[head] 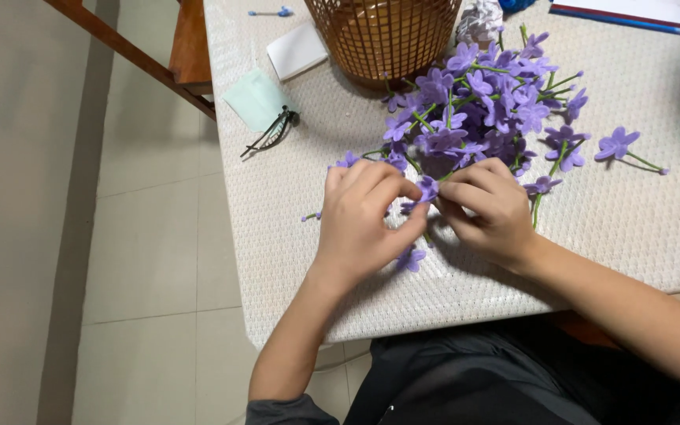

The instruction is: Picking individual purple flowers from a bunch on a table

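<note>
Left hand (364, 220) & right hand (483, 206) both pinch one small purple fabric flower (426, 189) over the white textured bench (293, 189); big pile of purple green-stemmed flowers (485, 106) w/ loose ones beside it, unhandled.

basket (385, 35), wicker, table's far edge | white pad (296, 49) left of it | green card (255, 97) | black clip (271, 132) just beside card | blue pen (271, 12) | book (625, 12)

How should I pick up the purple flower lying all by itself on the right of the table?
Probably by its thin green stem, coming from above on the right. The lone purple flower lies flat on the white table cover, apart from the flower pile, with its stem trailing right. Pinching the stem spares the soft petals.
</note>
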